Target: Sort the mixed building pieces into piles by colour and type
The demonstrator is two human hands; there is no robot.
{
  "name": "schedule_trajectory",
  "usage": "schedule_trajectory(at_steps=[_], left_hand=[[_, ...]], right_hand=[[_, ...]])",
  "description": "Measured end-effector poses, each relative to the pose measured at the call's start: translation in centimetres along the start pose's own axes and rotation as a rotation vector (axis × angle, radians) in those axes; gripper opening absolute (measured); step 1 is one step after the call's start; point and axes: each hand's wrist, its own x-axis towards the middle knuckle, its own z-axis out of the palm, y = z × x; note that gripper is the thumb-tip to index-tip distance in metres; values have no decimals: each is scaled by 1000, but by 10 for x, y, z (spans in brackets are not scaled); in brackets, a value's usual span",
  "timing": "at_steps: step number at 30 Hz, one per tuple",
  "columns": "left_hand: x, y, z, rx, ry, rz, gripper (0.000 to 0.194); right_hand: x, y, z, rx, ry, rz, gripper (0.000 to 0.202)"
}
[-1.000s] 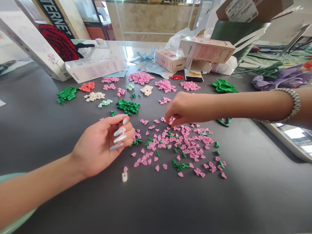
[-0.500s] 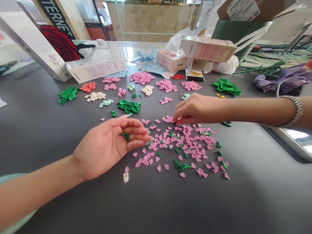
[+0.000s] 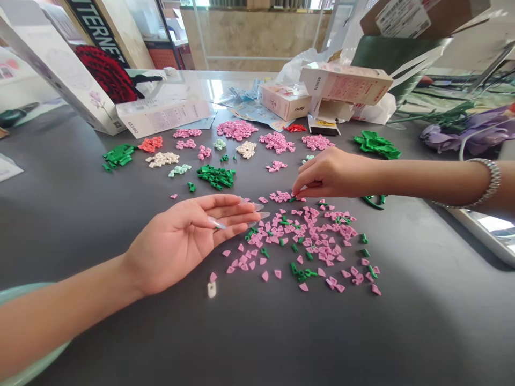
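My left hand (image 3: pixel 181 238) lies palm up with its fingers stretched out and its thumb bent across the palm. A sliver of a green building-block piece shows under the thumbnail; the rest of it is hidden. To the right, the fingertips of my right hand (image 3: pixel 325 174) pinch a small green building-block piece (image 3: pixel 292 199) just at the far edge of the pink petal-shaped pieces (image 3: pixel 317 230). Small green connectors (image 3: pixel 300 272) are mixed among the pink ones. A single white piece (image 3: pixel 211 289) lies nearer to me.
Behind my hands are sorted piles: green pieces (image 3: pixel 216 177), pink pieces (image 3: pixel 236 130), white pieces (image 3: pixel 162 159) and green leaves (image 3: pixel 376 145). Boxes (image 3: pixel 285 101) stand at the back. Purple flowers (image 3: pixel 462 134) and a white-edged tablet-like object (image 3: pixel 488 236) are at the right.
My left thumb has come down over the green piece in the palm, and the fingers have straightened. My right hand has shifted slightly, and a green piece now shows at its fingertips.
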Motion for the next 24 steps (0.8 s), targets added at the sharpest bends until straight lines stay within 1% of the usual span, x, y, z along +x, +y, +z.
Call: schedule_trajectory(at_steps=[5,8,13,17,19,21,24], left_hand=[[0,0,-1,60,1,8,41],[-2,1,-1,65,-6,-8,49],[-5,3,0,35,-15,4,41],[-6,3,0,3,-11,16,37],[-5,4,0,-12,-16,14,35],[-5,4,0,-39,-24,13,32],[-5,4,-2,-103,-75,-49,26]], right_hand=[[0,1,0,1,28,-58,24],[0,-2,-1,3,24,-51,23],[4,-9,1,9,-64,3,19],[7,-10,2,-33,-77,27,20],[10,-12,-5,-40,-59,10,19],[16,-20,-19,-58,-5,-15,19],[30,-49,-48,-145,108,-69,18]])
